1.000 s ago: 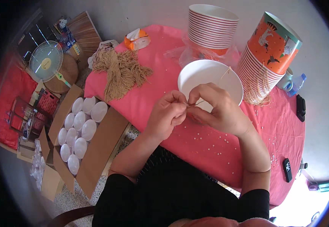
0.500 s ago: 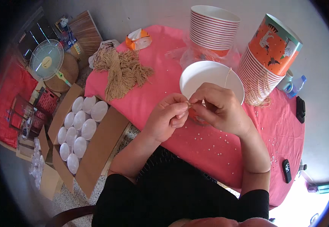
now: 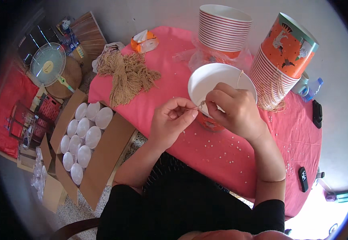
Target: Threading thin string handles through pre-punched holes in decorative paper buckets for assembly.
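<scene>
In the middle of the frame I see both hands close together above the pink counter [image 3: 174,64]. The left hand [image 3: 170,122] pinches one end of a thin tan string [image 3: 193,107], and the right hand [image 3: 234,110] pinches the other end at the rim of a white paper bowl [image 3: 210,80]. Near the top I see a bundle of tan strings [image 3: 128,76] and two stacks of bowls [image 3: 224,28].
</scene>
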`<state>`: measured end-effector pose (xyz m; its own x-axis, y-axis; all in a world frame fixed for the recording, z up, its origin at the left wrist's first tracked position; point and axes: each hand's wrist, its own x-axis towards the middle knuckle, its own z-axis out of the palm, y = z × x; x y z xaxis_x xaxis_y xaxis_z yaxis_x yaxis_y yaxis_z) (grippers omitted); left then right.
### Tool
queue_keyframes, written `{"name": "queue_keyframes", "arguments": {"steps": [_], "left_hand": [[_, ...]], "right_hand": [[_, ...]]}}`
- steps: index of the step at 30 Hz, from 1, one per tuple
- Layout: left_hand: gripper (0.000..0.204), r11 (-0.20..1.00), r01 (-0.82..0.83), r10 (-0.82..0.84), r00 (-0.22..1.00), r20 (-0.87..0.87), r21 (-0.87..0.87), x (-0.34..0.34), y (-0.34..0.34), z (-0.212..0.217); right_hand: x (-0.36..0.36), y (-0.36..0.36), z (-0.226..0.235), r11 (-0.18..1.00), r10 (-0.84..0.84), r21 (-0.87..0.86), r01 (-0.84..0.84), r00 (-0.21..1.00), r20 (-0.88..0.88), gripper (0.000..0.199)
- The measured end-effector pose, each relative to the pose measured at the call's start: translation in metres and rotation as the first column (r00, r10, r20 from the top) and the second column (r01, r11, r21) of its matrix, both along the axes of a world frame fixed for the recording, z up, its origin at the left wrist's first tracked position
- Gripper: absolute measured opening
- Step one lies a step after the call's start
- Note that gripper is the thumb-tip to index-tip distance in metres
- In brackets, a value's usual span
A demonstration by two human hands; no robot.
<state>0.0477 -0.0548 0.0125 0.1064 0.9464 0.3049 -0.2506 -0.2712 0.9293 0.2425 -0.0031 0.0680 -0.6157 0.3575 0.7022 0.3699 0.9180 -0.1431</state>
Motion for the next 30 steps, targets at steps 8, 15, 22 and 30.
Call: {"name": "queue_keyframes", "arguments": {"steps": [8, 15, 22, 30], "left_hand": [[0.014, 0.999, 0.043, -0.044, 0.998, 0.052, 0.012, -0.004, -0.001, -0.003], [0.017, 0.997, 0.066, -0.064, 0.997, -0.045, 0.040, -0.001, -0.006, -0.003], [0.018, 0.995, 0.101, -0.101, 0.995, 0.027, -0.003, -0.006, -0.003, -0.011], [0.018, 0.819, -0.205, 0.394, 0.880, -0.266, 0.535, 0.011, 0.015, 0.016]], "right_hand": [[0.002, 0.005, -0.003, 0.962, -0.189, 0.216, 0.169, 0.979, 0.077, 0.015], [0.008, 0.003, 0.001, 0.936, -0.295, 0.239, 0.260, 0.948, 0.124, 0.016], [0.011, 0.009, 0.005, 0.945, -0.258, 0.233, 0.229, 0.961, 0.100, 0.014], [0.009, -0.004, 0.014, 0.962, -0.157, 0.241, 0.129, 0.982, 0.102, 0.015]]}}
